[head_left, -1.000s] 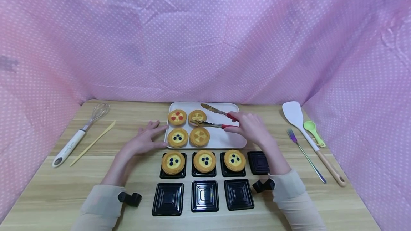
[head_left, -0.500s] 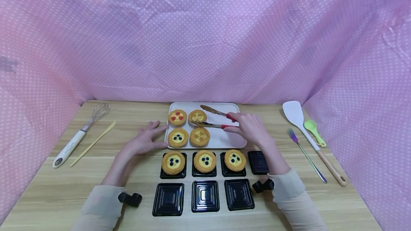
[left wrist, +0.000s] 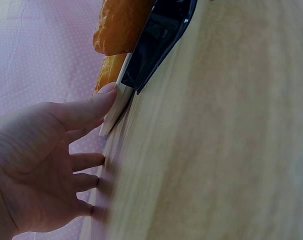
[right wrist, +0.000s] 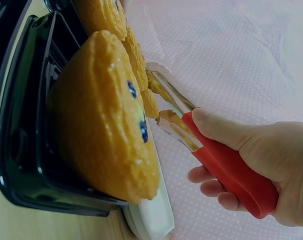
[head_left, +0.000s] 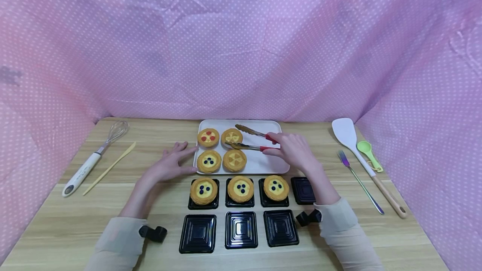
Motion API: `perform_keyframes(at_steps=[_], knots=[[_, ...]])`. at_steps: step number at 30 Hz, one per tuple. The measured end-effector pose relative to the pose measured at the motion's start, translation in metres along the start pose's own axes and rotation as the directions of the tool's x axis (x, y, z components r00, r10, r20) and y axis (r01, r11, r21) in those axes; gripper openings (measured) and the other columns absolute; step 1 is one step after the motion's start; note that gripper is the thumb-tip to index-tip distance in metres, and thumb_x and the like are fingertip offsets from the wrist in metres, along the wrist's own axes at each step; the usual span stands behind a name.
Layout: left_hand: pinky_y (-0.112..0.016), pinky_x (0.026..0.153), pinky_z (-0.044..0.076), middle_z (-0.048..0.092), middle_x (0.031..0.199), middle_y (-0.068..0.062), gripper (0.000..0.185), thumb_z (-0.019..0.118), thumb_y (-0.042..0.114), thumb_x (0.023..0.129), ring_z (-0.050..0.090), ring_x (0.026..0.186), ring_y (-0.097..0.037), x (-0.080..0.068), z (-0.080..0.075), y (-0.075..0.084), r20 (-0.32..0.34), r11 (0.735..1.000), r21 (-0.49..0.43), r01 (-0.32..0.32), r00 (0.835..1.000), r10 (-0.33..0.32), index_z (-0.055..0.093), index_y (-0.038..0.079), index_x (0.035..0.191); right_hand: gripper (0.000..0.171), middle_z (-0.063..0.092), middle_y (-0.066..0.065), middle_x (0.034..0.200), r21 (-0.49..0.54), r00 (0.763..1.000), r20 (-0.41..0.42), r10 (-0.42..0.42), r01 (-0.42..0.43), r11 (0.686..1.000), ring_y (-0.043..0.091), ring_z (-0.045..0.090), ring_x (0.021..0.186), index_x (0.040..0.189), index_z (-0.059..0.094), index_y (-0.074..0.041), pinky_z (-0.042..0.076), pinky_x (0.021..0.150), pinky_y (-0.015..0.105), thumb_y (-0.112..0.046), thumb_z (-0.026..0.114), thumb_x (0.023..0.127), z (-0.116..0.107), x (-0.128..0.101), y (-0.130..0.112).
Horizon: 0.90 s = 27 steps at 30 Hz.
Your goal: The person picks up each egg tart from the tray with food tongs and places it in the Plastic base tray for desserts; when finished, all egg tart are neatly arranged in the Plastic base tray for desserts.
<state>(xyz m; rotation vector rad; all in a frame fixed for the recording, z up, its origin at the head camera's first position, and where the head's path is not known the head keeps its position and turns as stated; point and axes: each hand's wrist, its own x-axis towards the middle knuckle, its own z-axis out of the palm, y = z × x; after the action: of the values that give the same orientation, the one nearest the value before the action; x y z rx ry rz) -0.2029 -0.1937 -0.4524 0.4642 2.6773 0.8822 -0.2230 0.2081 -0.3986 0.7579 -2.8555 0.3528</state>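
In the head view, my left hand (head_left: 170, 164) reaches the left edge of a white tray (head_left: 268, 164), fingers spread, thumb and index fingertip at its rim. The left wrist view shows the thumb (left wrist: 94, 106) against the tray's edge. My right hand (head_left: 295, 150) grips red-handled tongs (right wrist: 229, 172), their two arms spread apart over the tray. On the tray lie a red-topped tart (head_left: 208, 137), a blueberry tart (head_left: 208, 162) and two tarts with pale wedge-shaped toppings (head_left: 234, 161). The tongs' nearer arm crosses the gap between those two; whether it touches either, I cannot tell.
In front of the tray, three blueberry tarts (head_left: 240, 189) sit on black square trays. More black trays (head_left: 241, 230) lie nearer and at right (head_left: 303, 190). At left are a whisk (head_left: 88, 166) and yellow knife (head_left: 110, 169); at right a spatula (head_left: 344, 133), fork (head_left: 357, 179) and green measuring spoons (head_left: 365, 149).
Almost nothing differs. Both hands, the tongs and the tarts keep their places; only a tiny shift of the whole view shows.
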Motion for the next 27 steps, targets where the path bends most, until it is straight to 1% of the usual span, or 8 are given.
perform_keyframes(at_steps=[8, 15, 22, 27], knots=[[-0.077, 0.121, -0.009, 0.007, 0.17, -0.029, 0.082, 0.073, 0.046, 0.091, -0.003, 0.157, -0.055, 0.001, -0.0003, 0.0008, -0.003, 1.0, -0.001, 0.0, 1.0, 0.0, 0.038, 0.018, 0.159, 0.042, 0.076, 0.003, 0.089, -0.005, 1.0, 0.008, 0.0, 0.0, 1.0, 0.014, 0.057, 0.059, 0.112, 0.071, -0.016, 0.037, 0.05, 0.026, -0.05, 0.075, 0.088, 0.0003, -0.0003, -0.0005], [-0.076, 0.121, -0.009, 0.007, 0.171, -0.028, 0.082, 0.073, 0.046, 0.091, -0.004, 0.157, -0.054, 0.0001, -0.0011, 0.0018, 0.0, 1.0, -0.002, 0.004, 1.0, -0.004, 0.038, 0.019, 0.16, 0.04, 0.075, 0.001, 0.087, -0.005, 1.0, 0.015, 0.001, -0.001, 1.0, 0.013, 0.057, 0.06, 0.113, 0.072, -0.018, 0.036, 0.05, 0.026, -0.049, 0.075, 0.089, 0.0011, -0.0002, -0.0004], [-0.077, 0.121, -0.009, 0.008, 0.171, -0.028, 0.081, 0.073, 0.045, 0.091, -0.003, 0.157, -0.055, 0.0008, -0.0006, 0.0016, -0.006, 1.0, -0.005, -0.003, 1.0, 0.003, 0.038, 0.019, 0.159, 0.038, 0.076, 0.001, 0.088, 0.009, 1.0, 0.023, 0.007, -0.007, 1.0, 0.013, 0.057, 0.061, 0.114, 0.072, -0.018, 0.039, 0.051, 0.026, -0.047, 0.076, 0.089, 0.0009, 0.0005, -0.0002], [-0.077, 0.121, -0.009, 0.008, 0.171, -0.028, 0.082, 0.073, 0.047, 0.091, -0.003, 0.157, -0.055, 0.002, -0.0002, 0.0004, -0.004, 1.0, -0.002, -0.005, 1.0, 0.005, 0.038, 0.019, 0.16, 0.038, 0.075, 0.001, 0.086, 0.014, 0.999, 0.032, 0.012, -0.012, 1.0, 0.013, 0.052, 0.057, 0.116, 0.073, -0.017, 0.037, 0.051, 0.026, -0.044, 0.077, 0.089, 0.0003, 0.0008, -0.0001]])
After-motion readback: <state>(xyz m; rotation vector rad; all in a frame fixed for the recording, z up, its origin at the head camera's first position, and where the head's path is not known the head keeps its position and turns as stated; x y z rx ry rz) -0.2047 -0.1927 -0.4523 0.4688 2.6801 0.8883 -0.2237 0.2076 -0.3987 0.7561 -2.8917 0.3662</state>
